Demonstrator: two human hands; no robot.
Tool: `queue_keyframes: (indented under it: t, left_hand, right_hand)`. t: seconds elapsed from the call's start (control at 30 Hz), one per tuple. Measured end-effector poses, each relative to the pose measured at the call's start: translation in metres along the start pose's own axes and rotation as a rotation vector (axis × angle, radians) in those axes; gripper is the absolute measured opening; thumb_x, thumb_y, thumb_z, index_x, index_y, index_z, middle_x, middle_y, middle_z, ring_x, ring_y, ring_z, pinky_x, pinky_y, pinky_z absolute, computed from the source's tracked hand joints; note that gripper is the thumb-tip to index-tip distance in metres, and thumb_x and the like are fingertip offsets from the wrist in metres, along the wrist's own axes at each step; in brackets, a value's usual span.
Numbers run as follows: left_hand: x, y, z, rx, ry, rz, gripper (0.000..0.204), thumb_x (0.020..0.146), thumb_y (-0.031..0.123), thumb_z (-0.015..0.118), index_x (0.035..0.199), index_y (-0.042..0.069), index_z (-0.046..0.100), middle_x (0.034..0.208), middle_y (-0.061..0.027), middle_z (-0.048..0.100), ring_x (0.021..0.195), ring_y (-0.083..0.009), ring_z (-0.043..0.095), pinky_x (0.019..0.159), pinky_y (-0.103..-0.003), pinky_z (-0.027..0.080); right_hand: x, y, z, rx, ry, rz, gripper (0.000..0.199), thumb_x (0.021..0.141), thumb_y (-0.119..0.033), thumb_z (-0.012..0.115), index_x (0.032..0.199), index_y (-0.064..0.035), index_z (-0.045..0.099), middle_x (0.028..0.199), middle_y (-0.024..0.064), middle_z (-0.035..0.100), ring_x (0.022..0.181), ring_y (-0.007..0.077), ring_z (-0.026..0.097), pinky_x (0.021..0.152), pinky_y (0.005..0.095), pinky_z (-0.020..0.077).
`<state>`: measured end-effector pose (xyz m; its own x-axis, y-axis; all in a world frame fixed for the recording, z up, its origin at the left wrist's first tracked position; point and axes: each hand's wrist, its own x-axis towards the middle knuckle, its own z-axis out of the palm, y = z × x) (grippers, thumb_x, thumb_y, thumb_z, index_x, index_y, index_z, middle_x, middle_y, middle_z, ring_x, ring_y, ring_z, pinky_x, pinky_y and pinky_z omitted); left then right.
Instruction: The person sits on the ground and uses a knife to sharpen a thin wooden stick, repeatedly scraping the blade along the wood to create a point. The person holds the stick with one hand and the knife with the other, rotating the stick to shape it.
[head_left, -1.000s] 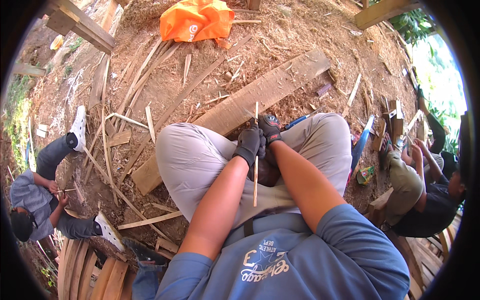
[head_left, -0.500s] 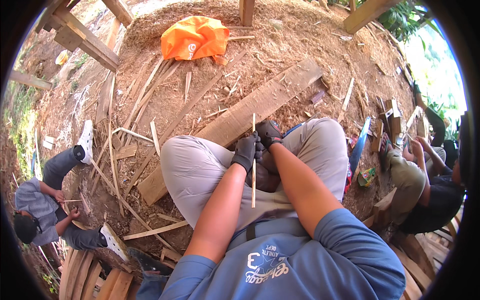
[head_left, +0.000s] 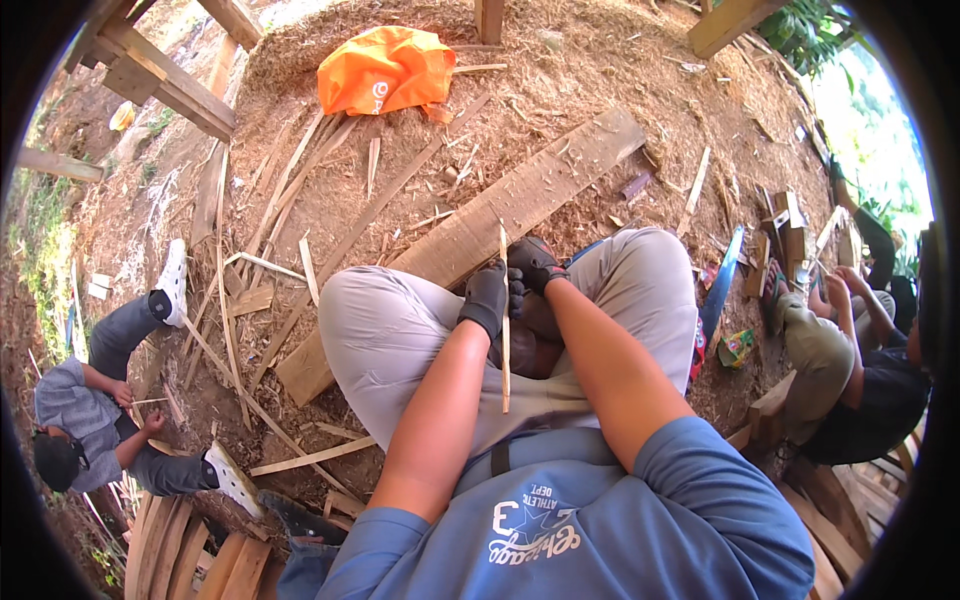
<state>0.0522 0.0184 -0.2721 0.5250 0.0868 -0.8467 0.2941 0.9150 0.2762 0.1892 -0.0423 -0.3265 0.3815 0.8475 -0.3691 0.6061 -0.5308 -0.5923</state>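
Observation:
Between my knees, my left hand, in a dark fingerless-looking glove, is closed around a thin pale wooden stick. The stick runs lengthwise from just beyond my hands back toward my shirt. My right hand, gloved too, is curled right beside the left one, close to the stick's far part. Whatever its fingers hold is hidden from this view. Just past both hands lies a wide wooden plank, slanting across the ground with shavings on it.
An orange bag lies on the shaving-covered ground ahead. Long wooden strips are scattered to the left. One person sits at left holding a thin stick; another person sits at right. Wooden posts stand at the far left.
The stick and my hands have shifted very slightly, the stick tilting a little. My grip on it stays the same.

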Motion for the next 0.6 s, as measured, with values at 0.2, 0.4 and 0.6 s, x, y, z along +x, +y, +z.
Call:
queue_keyframes:
  t: [0.2, 0.4, 0.6]
  left_hand:
    - [0.000, 0.000, 0.010, 0.064, 0.086, -0.011, 0.047, 0.105, 0.057, 0.043, 0.082, 0.019, 0.056, 0.052, -0.0015, 0.047, 0.035, -0.0188, 0.036, 0.033, -0.038, 0.031]
    - [0.010, -0.001, -0.001, 0.061, 0.040, -0.046, 0.054, 0.106, 0.061, 0.036, 0.072, 0.021, 0.047, 0.051, -0.0012, 0.041, 0.035, -0.0192, 0.031, 0.035, -0.037, 0.028]
    - [-0.001, 0.002, 0.007, 0.037, 0.031, -0.083, 0.057, 0.106, 0.062, 0.035, 0.064, 0.023, 0.042, 0.049, 0.0011, 0.033, 0.039, -0.0194, 0.027, 0.040, -0.038, 0.025]
  right_hand:
    - [-0.005, 0.001, 0.002, -0.142, 0.050, -0.021, 0.026, 0.081, -0.019, 0.064, 0.098, -0.0039, 0.077, 0.097, 0.0233, 0.074, 0.093, 0.0405, 0.072, 0.080, 0.0482, 0.0573]
    - [0.000, -0.005, 0.005, -0.184, 0.002, 0.020, 0.025, 0.080, -0.019, 0.064, 0.095, -0.0042, 0.077, 0.097, 0.0228, 0.074, 0.095, 0.0402, 0.073, 0.083, 0.0493, 0.0575]
    - [-0.004, -0.015, -0.001, -0.237, 0.014, 0.079, 0.026, 0.081, -0.020, 0.063, 0.095, -0.0053, 0.078, 0.097, 0.0222, 0.074, 0.094, 0.0392, 0.073, 0.082, 0.0487, 0.0580]
